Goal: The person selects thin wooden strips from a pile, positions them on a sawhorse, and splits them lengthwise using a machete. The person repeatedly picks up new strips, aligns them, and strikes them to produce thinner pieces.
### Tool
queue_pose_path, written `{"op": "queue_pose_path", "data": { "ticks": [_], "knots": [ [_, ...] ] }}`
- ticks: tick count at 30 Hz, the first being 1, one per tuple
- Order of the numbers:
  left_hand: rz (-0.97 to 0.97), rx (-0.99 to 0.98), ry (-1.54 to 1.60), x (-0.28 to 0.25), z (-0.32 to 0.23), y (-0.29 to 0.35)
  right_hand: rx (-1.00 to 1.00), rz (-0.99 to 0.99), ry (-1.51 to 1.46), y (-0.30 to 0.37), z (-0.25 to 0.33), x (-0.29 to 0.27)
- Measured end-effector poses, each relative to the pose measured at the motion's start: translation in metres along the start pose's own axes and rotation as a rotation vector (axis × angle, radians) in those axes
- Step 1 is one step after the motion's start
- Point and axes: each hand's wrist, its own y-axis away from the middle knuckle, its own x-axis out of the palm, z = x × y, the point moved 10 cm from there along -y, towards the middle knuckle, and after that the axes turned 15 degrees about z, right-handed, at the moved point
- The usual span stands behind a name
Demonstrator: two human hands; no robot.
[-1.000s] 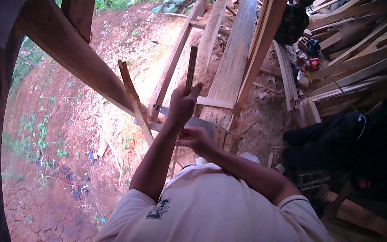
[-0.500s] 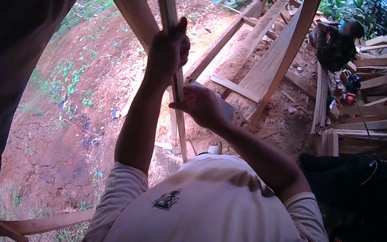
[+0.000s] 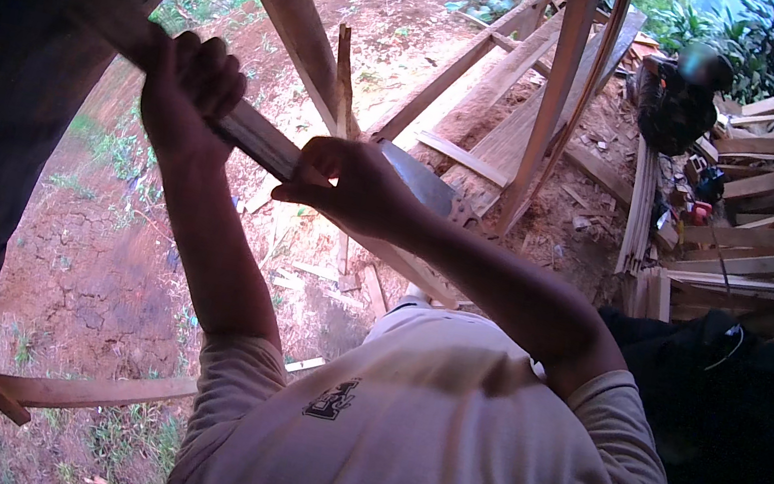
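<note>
A long, narrow wooden batten [image 3: 262, 136] slants from the dark upper left down toward my body. My left hand [image 3: 190, 89] is wrapped round its upper part, fingers closed. Lower down, my right hand [image 3: 351, 184] pinches the same batten between thumb and fingers. Just beyond my right hand, a handsaw [image 3: 417, 182] with a grey metal blade rests by the sawn planks; its handle end is partly hidden by a post and my forearm. The batten's far end fades into shadow.
Wooden posts [image 3: 541, 114] and a slanting beam [image 3: 286, 18] stand close in front. Long planks [image 3: 492, 152] lie beyond them. A person [image 3: 677, 106] crouches at the far right, near a red tool [image 3: 702, 213] and stacked boards [image 3: 761, 246]. Reddish soil [image 3: 99, 267] slopes at left.
The batten has swung from nearly upright to a slant toward the left. My left hand has moved left and down with it; my right hand has shifted slightly left, still on the batten.
</note>
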Motion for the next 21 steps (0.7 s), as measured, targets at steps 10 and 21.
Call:
{"op": "queue_pose_path", "data": {
  "ticks": [10, 21],
  "knots": [
    [0.015, 0.141, 0.332, -0.042, 0.001, 0.038, -0.183, 0.180, 0.496, 0.023, 0.014, 0.046],
    [0.152, 0.050, 0.607, -0.002, 0.141, 0.050, 0.517, 0.088, 0.206, 0.075, -0.108, -0.026]
  ]
}}
